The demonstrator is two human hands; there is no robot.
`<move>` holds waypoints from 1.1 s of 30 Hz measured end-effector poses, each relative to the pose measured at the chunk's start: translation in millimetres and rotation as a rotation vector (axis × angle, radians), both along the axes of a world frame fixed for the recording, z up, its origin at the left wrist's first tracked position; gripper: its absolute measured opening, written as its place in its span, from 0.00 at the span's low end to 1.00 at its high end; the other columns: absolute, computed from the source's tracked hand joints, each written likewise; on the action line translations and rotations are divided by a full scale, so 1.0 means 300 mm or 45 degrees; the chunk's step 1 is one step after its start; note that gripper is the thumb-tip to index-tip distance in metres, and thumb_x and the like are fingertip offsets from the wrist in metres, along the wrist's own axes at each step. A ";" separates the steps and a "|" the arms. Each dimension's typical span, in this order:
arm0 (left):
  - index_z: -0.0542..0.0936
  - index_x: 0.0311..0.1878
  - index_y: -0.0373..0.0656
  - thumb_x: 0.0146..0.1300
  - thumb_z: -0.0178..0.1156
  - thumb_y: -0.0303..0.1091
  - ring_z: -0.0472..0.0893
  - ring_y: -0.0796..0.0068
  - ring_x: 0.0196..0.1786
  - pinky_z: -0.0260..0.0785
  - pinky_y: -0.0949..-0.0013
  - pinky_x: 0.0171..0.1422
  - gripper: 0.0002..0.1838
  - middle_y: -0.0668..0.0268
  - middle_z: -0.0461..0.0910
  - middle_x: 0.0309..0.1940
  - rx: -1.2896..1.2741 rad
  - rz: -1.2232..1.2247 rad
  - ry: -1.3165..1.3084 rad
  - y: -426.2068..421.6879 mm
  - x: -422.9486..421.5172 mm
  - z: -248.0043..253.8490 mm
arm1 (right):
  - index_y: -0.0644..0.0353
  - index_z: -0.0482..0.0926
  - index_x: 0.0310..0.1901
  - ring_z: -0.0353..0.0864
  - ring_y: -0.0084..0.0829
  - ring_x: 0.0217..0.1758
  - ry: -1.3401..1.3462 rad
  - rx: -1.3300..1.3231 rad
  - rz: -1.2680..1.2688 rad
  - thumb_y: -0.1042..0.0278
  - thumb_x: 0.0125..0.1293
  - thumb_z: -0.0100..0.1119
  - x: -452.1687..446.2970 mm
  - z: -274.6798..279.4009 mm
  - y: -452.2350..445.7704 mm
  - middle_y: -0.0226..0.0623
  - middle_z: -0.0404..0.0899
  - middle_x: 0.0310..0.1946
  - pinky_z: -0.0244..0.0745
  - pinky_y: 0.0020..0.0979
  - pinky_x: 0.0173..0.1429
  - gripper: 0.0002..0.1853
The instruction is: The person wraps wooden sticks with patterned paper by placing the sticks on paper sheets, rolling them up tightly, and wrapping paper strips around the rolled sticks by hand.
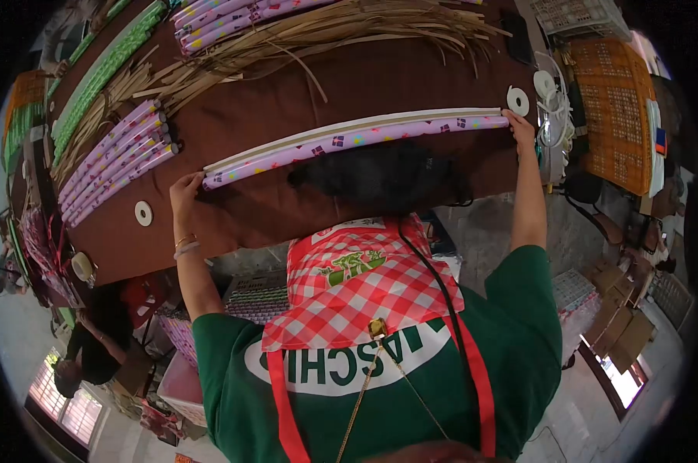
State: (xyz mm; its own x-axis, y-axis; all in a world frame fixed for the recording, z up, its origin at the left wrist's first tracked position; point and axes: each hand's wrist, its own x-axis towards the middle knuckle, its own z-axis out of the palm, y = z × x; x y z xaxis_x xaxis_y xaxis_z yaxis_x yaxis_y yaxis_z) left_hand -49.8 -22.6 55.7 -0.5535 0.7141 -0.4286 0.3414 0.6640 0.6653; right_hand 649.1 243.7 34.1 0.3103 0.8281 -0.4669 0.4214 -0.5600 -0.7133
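Note:
A long lilac patterned tube (349,144) lies across the brown-covered table, with a pale strip (349,123) along its far edge. At its left end, my left hand (185,190) has its fingers closed on the tube. My right hand (521,127) pinches the other end, close to a roll of white tape (518,100). Behind the tube's middle, on my side, sits a black bag (387,174). Another white tape roll (143,213) rests on the cloth to the left of my left hand.
Several lilac tubes (118,162) lie at the left, beside thin brown strips (233,58) and green tubes (106,73). A dark phone (516,37) lies at the far right corner. Orange woven trays (611,112) stand right of the table. Another person (94,343) is at lower left.

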 end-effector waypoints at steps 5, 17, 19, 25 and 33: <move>0.83 0.37 0.38 0.54 0.62 0.40 0.69 0.88 0.23 0.61 0.80 0.26 0.14 0.72 0.77 0.21 0.031 -0.047 0.055 -0.010 -0.025 -0.039 | 0.50 0.83 0.43 0.61 0.14 0.25 -0.076 -0.037 -0.005 0.57 0.54 0.65 0.037 -0.030 0.017 0.19 0.74 0.26 0.58 0.18 0.27 0.15; 0.83 0.35 0.39 0.51 0.64 0.42 0.73 0.83 0.23 0.64 0.75 0.27 0.15 0.69 0.78 0.19 -0.033 0.034 0.113 -0.010 -0.014 -0.036 | 0.46 0.80 0.48 0.59 0.13 0.19 -0.025 -0.111 0.089 0.51 0.54 0.64 0.217 -0.225 0.103 0.20 0.69 0.20 0.55 0.18 0.23 0.20; 0.84 0.36 0.40 0.52 0.64 0.41 0.73 0.83 0.23 0.63 0.75 0.26 0.14 0.69 0.78 0.20 -0.037 0.026 0.117 -0.011 -0.010 -0.031 | 0.46 0.80 0.48 0.59 0.14 0.19 -0.045 -0.088 0.058 0.51 0.55 0.64 0.221 -0.216 0.096 0.20 0.68 0.19 0.54 0.18 0.22 0.20; 0.84 0.34 0.41 0.50 0.64 0.42 0.73 0.83 0.22 0.65 0.75 0.26 0.15 0.69 0.77 0.18 -0.057 0.027 0.121 -0.003 0.003 -0.030 | 0.47 0.81 0.47 0.60 0.14 0.18 -0.078 -0.066 0.080 0.50 0.54 0.64 0.220 -0.207 0.076 0.21 0.70 0.19 0.53 0.19 0.21 0.20; 0.84 0.34 0.40 0.52 0.63 0.40 0.73 0.83 0.21 0.66 0.77 0.27 0.13 0.68 0.78 0.19 -0.053 -0.056 0.141 0.006 -0.015 -0.019 | 0.53 0.82 0.43 0.65 0.13 0.23 -0.130 -0.062 -0.019 0.58 0.57 0.63 0.047 -0.050 0.020 0.21 0.78 0.29 0.60 0.18 0.26 0.14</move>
